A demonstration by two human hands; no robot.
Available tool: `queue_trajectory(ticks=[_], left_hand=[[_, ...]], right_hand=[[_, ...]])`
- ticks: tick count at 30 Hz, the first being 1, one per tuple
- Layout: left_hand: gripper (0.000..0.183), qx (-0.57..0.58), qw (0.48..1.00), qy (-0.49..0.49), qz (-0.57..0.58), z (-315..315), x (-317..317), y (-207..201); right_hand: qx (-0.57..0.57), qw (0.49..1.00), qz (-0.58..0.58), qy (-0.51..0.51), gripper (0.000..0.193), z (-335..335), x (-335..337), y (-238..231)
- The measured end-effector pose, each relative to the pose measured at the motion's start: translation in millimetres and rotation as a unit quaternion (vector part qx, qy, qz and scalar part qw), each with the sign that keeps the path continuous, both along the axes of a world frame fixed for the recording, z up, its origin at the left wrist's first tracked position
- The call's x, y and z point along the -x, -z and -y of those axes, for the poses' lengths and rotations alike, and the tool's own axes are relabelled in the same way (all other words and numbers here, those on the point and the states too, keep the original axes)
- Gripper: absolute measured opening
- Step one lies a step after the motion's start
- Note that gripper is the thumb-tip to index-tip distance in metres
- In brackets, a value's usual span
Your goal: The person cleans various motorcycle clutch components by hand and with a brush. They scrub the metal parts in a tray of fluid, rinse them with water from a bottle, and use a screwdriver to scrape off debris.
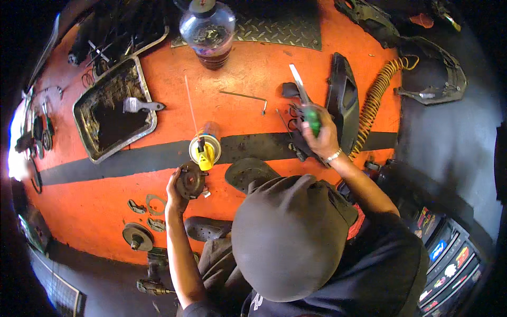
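My left hand [175,191] grips a round dark metal part [190,180] with a raised centre, held above the orange floor. Just beyond it stands a spray can [205,150] with a yellow nozzle and a long thin straw pointing away. My right hand [323,134] is closed round a green-handled tool [312,120]. Its long pale shaft points away and to the left; motion blur hides the exact kind. Under and beside that hand lie small dark parts and a black plastic panel [342,100]. An L-shaped hex key [244,95] rests on the floor between the hands.
A dirty metal tray [150,117] with a paint brush [142,105] across its rim sits left. A clear jug [207,33] stands far. A yellow coiled hose [376,98] runs right. Near left lie a round shafted part [137,236] and flat pieces [155,205]. A grey cap [293,238] covers the lower middle.
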State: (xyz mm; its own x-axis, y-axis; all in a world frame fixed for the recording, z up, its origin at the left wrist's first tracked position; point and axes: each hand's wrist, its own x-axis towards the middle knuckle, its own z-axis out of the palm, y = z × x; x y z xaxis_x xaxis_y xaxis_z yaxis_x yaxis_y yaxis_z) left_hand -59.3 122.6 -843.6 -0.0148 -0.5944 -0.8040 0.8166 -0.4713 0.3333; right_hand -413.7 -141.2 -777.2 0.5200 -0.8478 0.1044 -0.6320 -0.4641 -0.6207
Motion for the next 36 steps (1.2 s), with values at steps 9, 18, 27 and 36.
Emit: queue_trajectory(ticks=[9, 18, 27, 36], left_hand=[[0.058, 0.057, 0.981, 0.150, 0.106, 6.6, 5.2, -6.4], [0.060, -0.015, 0.978, 0.106, 0.180, -2.3, 53.3, 6.1], [0.053, -0.039, 0.948, 0.172, 0.263, 11.2, 61.2, -18.4], [0.058, 0.002, 0.953, 0.145, 0.266, -1.1, 66.4, -7.8]], right_hand=[[-0.414, 0.847, -0.191, -0.274, 0.034, -23.9, 8.8, -13.3], [-0.397, 0.842, -0.118, -0.345, 0.035, -67.1, -54.2, 29.2], [-0.370, 0.821, -0.151, -0.407, 0.040, -45.0, -54.2, 22.1], [-0.393, 0.836, -0.118, -0.365, 0.035, -44.4, -64.6, 11.2]])
